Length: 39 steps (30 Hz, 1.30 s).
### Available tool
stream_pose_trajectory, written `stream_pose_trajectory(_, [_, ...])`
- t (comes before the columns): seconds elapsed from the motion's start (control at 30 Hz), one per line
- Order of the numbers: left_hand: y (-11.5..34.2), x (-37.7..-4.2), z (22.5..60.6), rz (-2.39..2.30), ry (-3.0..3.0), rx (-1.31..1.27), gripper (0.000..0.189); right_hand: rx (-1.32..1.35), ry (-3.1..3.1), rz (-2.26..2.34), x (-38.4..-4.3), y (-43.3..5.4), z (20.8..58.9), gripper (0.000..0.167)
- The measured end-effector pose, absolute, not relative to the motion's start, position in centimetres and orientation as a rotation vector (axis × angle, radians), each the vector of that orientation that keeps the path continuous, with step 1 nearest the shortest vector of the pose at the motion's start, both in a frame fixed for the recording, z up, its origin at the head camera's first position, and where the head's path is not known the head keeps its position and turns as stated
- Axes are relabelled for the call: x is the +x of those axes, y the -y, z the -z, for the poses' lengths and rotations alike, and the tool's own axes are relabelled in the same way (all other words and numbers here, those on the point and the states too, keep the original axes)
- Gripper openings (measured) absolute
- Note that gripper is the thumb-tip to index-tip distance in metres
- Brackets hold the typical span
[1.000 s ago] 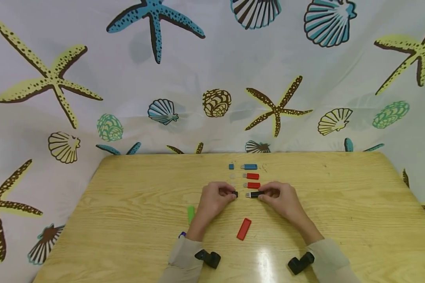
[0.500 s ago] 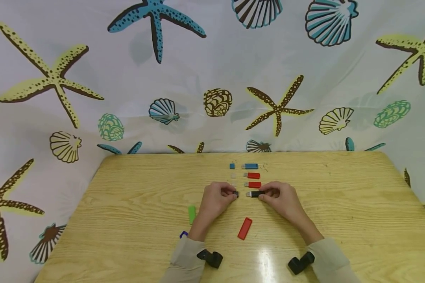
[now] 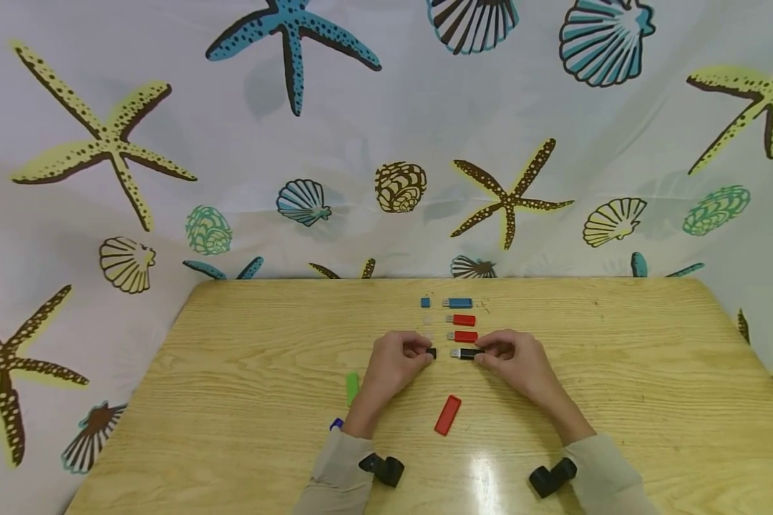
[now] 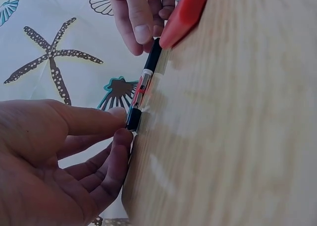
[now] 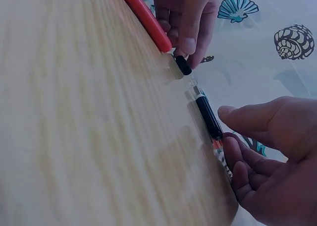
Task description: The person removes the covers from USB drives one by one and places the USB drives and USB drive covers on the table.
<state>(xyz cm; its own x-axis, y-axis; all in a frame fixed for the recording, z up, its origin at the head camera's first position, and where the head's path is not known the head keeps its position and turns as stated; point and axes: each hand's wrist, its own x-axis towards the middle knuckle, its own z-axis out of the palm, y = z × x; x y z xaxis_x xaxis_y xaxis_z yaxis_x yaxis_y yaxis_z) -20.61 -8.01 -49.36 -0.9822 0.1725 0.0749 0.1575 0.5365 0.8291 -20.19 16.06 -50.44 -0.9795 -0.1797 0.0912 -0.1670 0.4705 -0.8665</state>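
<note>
Since a second ago, the head view is shifting slightly: the white fabric backdrop printed with starfish and shells (image 3: 361,129) and the pale wooden counter (image 3: 618,372) are sliding a little rightward, while the left hand (image 3: 396,359) and right hand (image 3: 517,361) are keeping nearly the same places. The left hand is pinching a small black rectangular cap (image 3: 431,353); the right hand is gripping the rear end of a black USB stick with a white collar (image 3: 469,353), its metal plug pointing at the cap across a gap. Beyond it, two red USB sticks (image 3: 462,320) and a blue USB stick (image 3: 460,303) are lying in a column. Nearer the person, a red oblong plastic piece (image 3: 447,415) is lying aslant.

In the left wrist view, thumb and finger are meeting on the cap.

In the right wrist view, stick and cap are lining up near the counter, staying apart.
</note>
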Motion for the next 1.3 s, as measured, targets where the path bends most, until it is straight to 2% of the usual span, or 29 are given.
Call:
stream_pose_trajectory(0.67, [8.7,-19.8,48.6,-1.583,-2.618,0.366,0.019,-0.447,-2.605,1.611,-19.3,-15.9,49.6,0.018])
stream_pose_trajectory(1.3, [9.5,-18.2,48.3,-1.471,-2.559,0.389,0.023,-0.534,-2.548,1.559,-17.6,-15.4,49.5,0.022])
